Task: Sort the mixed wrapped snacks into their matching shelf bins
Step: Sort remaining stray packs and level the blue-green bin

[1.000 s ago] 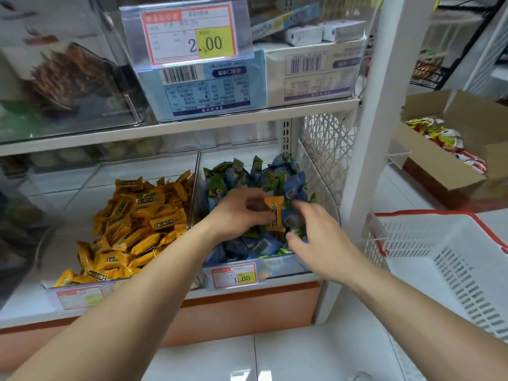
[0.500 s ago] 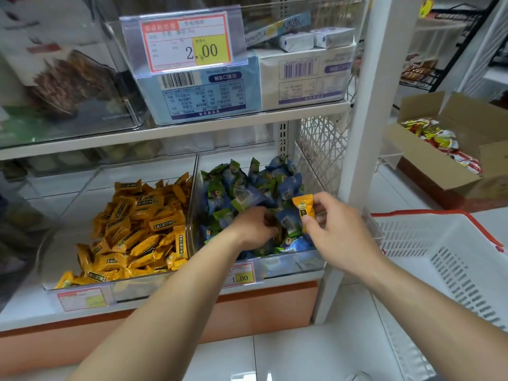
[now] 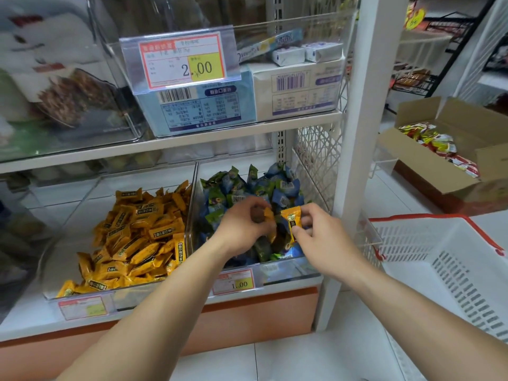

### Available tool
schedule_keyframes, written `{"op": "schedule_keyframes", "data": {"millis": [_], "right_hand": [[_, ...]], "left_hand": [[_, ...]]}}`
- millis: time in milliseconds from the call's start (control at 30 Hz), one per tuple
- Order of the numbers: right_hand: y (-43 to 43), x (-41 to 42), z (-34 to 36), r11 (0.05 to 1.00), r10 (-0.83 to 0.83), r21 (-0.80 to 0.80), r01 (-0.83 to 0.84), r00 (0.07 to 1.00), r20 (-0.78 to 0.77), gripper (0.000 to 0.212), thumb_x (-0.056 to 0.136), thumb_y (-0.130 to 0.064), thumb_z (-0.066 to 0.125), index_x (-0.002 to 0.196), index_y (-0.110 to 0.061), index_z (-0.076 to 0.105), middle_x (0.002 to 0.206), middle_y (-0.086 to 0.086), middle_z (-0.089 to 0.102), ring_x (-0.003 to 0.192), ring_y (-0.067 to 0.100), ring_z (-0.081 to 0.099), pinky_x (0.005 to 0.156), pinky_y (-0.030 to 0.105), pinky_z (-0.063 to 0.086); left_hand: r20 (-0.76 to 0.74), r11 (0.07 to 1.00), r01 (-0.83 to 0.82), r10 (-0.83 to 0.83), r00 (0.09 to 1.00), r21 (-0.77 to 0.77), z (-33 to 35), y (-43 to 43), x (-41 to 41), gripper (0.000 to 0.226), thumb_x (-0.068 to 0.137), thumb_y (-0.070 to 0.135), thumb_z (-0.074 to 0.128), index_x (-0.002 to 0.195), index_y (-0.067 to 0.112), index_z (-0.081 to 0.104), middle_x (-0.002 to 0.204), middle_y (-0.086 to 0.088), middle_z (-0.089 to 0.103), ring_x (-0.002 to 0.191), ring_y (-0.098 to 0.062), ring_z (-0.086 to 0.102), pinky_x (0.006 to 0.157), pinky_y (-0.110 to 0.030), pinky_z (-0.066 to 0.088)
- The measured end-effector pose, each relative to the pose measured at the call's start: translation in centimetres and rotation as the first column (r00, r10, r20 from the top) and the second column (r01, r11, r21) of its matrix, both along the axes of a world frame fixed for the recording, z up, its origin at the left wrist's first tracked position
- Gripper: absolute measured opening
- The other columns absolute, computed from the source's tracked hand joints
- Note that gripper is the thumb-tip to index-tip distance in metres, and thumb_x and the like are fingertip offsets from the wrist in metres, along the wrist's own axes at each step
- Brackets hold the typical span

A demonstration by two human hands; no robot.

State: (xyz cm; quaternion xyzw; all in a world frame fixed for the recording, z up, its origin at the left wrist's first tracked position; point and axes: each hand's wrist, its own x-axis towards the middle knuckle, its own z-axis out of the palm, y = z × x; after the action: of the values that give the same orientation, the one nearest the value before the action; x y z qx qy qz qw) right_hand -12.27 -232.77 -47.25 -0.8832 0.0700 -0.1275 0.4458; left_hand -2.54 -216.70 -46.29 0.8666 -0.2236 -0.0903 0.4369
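Two clear bins sit side by side on the lower shelf. The left bin point(image 3: 46, 273) holds a heap of orange wrapped snacks point(image 3: 137, 232). The right bin point(image 3: 291, 270) holds blue and green wrapped snacks point(image 3: 247, 185). Both hands are over the right bin. My right hand point(image 3: 321, 240) pinches an orange wrapped snack point(image 3: 292, 220) upright between thumb and fingers. My left hand point(image 3: 244, 226) is curled round another orange wrapper point(image 3: 268, 215), whose edge sticks out beside the right hand's snack.
A white post point(image 3: 354, 149) stands right of the bins. A white basket with red rim point(image 3: 439, 259) sits at the right, a cardboard box of red-yellow packets point(image 3: 439, 149) behind it. The upper shelf carries boxes point(image 3: 198, 111) and a 2.00 price tag point(image 3: 181, 61).
My right hand lifted an orange snack out of the blue-green pile and holds it up. My left hand rose from the pile with a second orange wrapper beside it.
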Motion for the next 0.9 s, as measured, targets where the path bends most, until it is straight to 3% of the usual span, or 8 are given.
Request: {"op": "schedule_keyframes", "data": {"millis": [67,167,267,400,533,733,833,900], "right_hand": [[0.3,0.3,0.4,0.994,-0.003,0.108,0.0,1.0,0.023,0.02,0.096,-0.017,0.059,0.1,-0.036,0.055,0.088,-0.011,0.067,0.07,0.0,0.064,0.064,0.015,0.049],[1.2,0.7,1.3,0.965,0.017,0.259,-0.031,0.998,0.056,0.024,0.095,-0.017,0.062,0.114,-0.03,0.066,0.1,-0.011,0.072,0.083,0.004,0.069,0.081,0.032,0.057],[2.5,0.9,2.1,0.938,0.026,0.342,-0.056,0.995,0.092,0.033,0.094,-0.015,0.066,0.126,-0.019,0.066,0.107,-0.006,0.072,0.097,0.009,0.068,0.091,0.04,0.056],[4.1,1.5,3.0,0.876,-0.041,0.482,-0.029,0.99,0.135,0.022,0.09,-0.016,0.071,0.11,-0.022,0.067,0.096,-0.001,0.073,0.089,0.019,0.071,0.083,0.043,0.059],[5.5,2.0,3.9,0.848,-0.045,0.525,-0.066,0.979,0.197,0.008,0.088,-0.019,0.074,0.093,-0.022,0.07,0.087,-0.001,0.074,0.085,0.015,0.071,0.075,0.033,0.059],[6.7,2.9,4.5,0.874,0.119,0.445,-0.192,0.975,0.187,0.011,0.091,-0.019,0.069,0.099,-0.024,0.076,0.09,-0.006,0.076,0.09,0.009,0.07,0.082,0.029,0.057],[4.2,3.5,4.5,0.964,0.163,0.186,-0.19,0.975,0.152,0.017,0.091,-0.023,0.068,0.101,-0.035,0.071,0.098,-0.019,0.071,0.094,-0.006,0.064,0.081,0.01,0.048],[2.6,3.5,4.0,0.973,0.217,0.065,-0.22,0.975,0.05,0.014,0.09,-0.026,0.069,0.099,-0.037,0.07,0.096,-0.019,0.071,0.089,-0.007,0.064,0.08,0.016,0.049]], "left_hand": [[-0.062,0.986,0.024,-0.035,0.997,-0.163,1.3,1.1,-1.1,0.032,0.087,0.019,0.075,0.113,0.029,0.061,0.093,0.002,0.067,0.077,-0.011,0.069,0.065,-0.02,0.054],[-0.212,0.926,0.016,-0.103,0.972,-0.377,2.4,2.3,-2.7,0.023,0.095,0.011,0.064,0.114,0.024,0.065,0.077,0.005,0.067,0.062,-0.011,0.068,0.062,-0.022,0.055],[-0.272,0.904,-0.081,-0.04,0.961,-0.42,3.1,2.9,-3.5,0.024,0.098,0.006,0.058,0.109,0.025,0.067,0.075,0.006,0.069,0.064,-0.013,0.068,0.068,-0.032,0.06],[-0.309,0.877,-0.177,0.035,0.95,-0.447,4.4,3.7,-3.7,0.017,0.096,0.012,0.062,0.108,0.024,0.066,0.096,-0.01,0.073,0.079,-0.022,0.073,0.069,-0.033,0.061],[-0.32,0.824,-0.207,0.033,0.947,-0.527,5.7,4.6,-4.0,0.013,0.093,0.027,0.069,0.105,0.025,0.064,0.092,-0.004,0.074,0.076,-0.017,0.074,0.063,-0.028,0.059],[-0.058,0.923,-0.132,0.118,0.991,-0.361,6.3,6.8,-3.2,0.019,0.092,0.024,0.07,0.11,0.022,0.067,0.096,-0.002,0.07,0.085,-0.016,0.073,0.066,-0.035,0.062],[0.206,0.966,-0.208,0.237,0.949,-0.15,6.5,9.8,-1.9,0.018,0.09,0.034,0.071,0.107,0.03,0.066,0.094,0.011,0.069,0.086,-0.004,0.069,0.07,-0.019,0.056],[0.363,0.948,-0.317,0.291,0.885,0.013,6.7,12.1,-1.1,0.025,0.089,0.038,0.069,0.113,0.037,0.062,0.098,0.016,0.07,0.091,-0.001,0.066,0.075,-0.018,0.052]]}}
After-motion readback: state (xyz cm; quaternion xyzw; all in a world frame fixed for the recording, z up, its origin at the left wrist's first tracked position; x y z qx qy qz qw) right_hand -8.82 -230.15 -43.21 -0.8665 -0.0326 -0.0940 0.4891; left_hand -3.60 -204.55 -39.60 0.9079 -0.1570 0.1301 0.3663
